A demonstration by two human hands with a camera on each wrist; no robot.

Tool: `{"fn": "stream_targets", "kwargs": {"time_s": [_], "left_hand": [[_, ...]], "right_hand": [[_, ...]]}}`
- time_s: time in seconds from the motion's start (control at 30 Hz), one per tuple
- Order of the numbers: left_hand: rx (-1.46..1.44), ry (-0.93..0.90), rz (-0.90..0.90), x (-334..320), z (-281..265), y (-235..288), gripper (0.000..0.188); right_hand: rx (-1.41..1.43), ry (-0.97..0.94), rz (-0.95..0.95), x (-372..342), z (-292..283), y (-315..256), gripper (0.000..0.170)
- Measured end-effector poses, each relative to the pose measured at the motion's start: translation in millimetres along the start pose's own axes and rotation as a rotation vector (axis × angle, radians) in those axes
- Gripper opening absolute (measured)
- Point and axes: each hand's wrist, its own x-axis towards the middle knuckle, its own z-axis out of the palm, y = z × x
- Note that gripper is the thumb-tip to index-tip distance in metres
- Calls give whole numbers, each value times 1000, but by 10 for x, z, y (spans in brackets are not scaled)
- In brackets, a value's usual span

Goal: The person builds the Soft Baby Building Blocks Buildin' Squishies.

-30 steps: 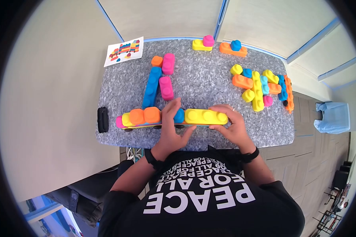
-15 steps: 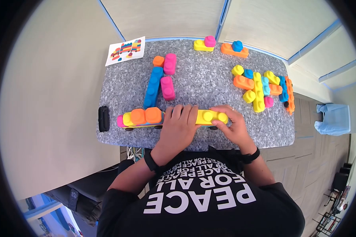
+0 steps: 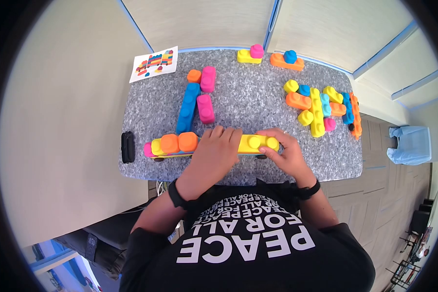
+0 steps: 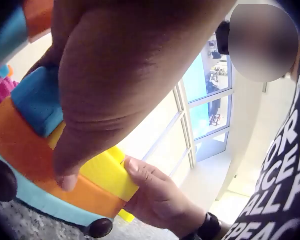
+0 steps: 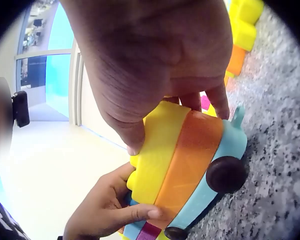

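A wheeled toy train car of stacked building blocks stands on the table's near side, with a long yellow block point(image 3: 248, 142) on top. Beneath that block, an orange block point(image 5: 190, 165) sits on a light-blue wheeled base point(image 5: 233, 137). My left hand point(image 3: 216, 151) spans the car's left part, fingers over the top and thumb against its near side, beside a small blue block point(image 4: 37, 102). At the other end my right hand point(image 3: 288, 153) grips the yellow block, its thumb on top. Further left, a train section carries two orange blocks point(image 3: 169, 143).
Blue point(image 3: 186, 109) and pink blocks point(image 3: 206, 109) lie beyond the train. Several mixed blocks point(image 3: 317, 112) are clustered at right. Two small stacks point(image 3: 248, 56) stand along the back edge. A picture card point(image 3: 154, 64) lies back left; a black object point(image 3: 127, 147) is at the left edge.
My left hand has moved right and closed over the car's top, covering the small blue block and the yellow block's left end. The right thumb has come up onto the yellow block.
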Motion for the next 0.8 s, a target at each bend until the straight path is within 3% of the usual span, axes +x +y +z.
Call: {"fn": "stream_targets", "kwargs": {"time_s": [0.07, 0.27, 0.3, 0.37, 0.47, 0.57, 0.8], "left_hand": [[-29, 83, 71, -88, -210, -48, 80], [-3, -293, 52, 371, -1328, -741, 73], [49, -254, 133, 527, -1338, -957, 69], [152, -172, 301, 821, -1179, -1365, 63], [131, -316, 292, 1085, -907, -1589, 57], [223, -265, 497, 1202, -561, -1718, 47], [451, -405, 456, 1260, -225, -1536, 18]], "right_hand": [[28, 2, -5, -6, -2, 38, 42], [36, 7, -17, -6, 9, 20, 44], [40, 5, -19, -7, 12, 15, 45], [44, 6, -22, -12, 10, 10, 47], [49, 4, -41, -26, 2, -3, 52], [40, 12, -60, -41, -9, -20, 57], [11, 22, -59, -50, 15, -19, 61]]}}
